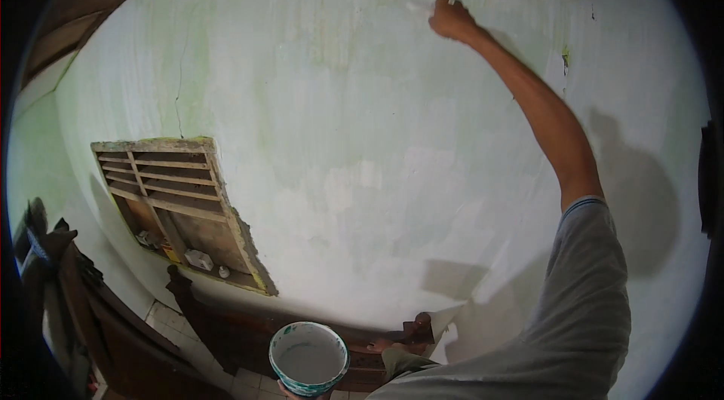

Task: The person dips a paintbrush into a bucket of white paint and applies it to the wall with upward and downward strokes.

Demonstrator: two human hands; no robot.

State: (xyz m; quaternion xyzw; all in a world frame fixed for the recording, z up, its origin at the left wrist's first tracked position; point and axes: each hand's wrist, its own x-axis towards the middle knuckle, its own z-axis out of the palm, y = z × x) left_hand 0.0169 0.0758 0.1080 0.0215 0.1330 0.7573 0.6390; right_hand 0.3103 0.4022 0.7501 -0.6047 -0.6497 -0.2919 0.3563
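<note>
My right arm is stretched up across the wall, and my right hand (pixel 453 20) is closed in a fist around a paintbrush (pixel 419 7). The brush's pale end points left, close against the wall (pixel 317 98); most of its handle is hidden in my fingers. The wall is pale green with uneven white patches. Low in front of me, my left hand (pixel 285 389) supports a paint bucket (pixel 273 358) from below, with only some fingers showing at its base. White paint (pixel 308 361) lies inside the bucket, and green and white smears mark its rim.
A wooden louvred window frame (pixel 162 204) is set in the wall at left, with small items on its ledge. Dark wooden furniture (pixel 302 317) runs along the wall's foot, my bare foot on it. Folded cloths (pixel 45 249) hang at far left. A crack runs above the window.
</note>
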